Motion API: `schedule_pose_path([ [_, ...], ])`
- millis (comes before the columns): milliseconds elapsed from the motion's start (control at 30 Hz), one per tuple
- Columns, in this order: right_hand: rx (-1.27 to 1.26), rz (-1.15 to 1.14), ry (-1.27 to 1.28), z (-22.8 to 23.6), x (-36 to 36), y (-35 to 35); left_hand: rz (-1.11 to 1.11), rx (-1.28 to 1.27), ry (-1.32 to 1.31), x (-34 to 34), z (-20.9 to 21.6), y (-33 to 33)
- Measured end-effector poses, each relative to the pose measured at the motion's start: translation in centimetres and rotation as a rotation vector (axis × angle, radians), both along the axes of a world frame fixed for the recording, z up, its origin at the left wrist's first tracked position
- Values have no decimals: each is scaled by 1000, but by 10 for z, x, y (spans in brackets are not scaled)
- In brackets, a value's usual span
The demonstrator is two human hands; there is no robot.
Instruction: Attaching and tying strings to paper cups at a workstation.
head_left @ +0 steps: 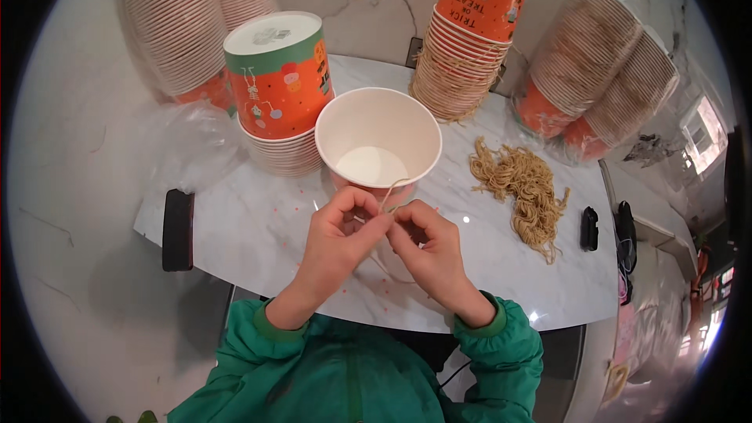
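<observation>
A paper bucket (379,166) with a white inside stands upright, its mouth facing up, just beyond my hands. At its near side, my left hand (345,227) pinches a thin tan string (385,202) between thumb and fingers. Close against it, my right hand (427,249) is closed on the same string, fingertips almost touching the left ones. Part of the string rises toward the bucket's rim and a loop hangs below my hands. Whether it passes through the bucket's wall is hidden by my fingers.
Upside-down orange and green bucket stacks stand at the left (276,86) and back (470,39), the latter hung with strings. Bagged stacks are at the far left (176,23) and right (583,55). A string pile (521,192), a small black object (589,229) and a dark case (178,230) lie around.
</observation>
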State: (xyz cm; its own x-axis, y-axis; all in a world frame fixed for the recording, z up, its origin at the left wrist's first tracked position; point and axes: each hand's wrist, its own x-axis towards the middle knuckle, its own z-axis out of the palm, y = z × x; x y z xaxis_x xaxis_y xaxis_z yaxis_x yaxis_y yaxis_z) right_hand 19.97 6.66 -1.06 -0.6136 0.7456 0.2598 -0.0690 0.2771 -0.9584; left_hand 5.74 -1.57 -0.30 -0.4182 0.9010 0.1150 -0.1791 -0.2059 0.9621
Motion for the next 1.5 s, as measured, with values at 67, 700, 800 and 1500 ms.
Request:
schedule_pose_path([
  [67, 209, -66, -33, 2, -2, 0, -2, 36, 28, 3, -3, 3],
  [700, -221, -4, 283, -6, 2, -2, -146, 31, -709, 2, 0, 6],
  [800, -66, -18, 296, -2, -5, -1, -128, 27, -692, 5, -1, 7],
  [1500, 873, -257, 48, 22, -41, -1, -63, -25, -462, -12, -7, -3],
])
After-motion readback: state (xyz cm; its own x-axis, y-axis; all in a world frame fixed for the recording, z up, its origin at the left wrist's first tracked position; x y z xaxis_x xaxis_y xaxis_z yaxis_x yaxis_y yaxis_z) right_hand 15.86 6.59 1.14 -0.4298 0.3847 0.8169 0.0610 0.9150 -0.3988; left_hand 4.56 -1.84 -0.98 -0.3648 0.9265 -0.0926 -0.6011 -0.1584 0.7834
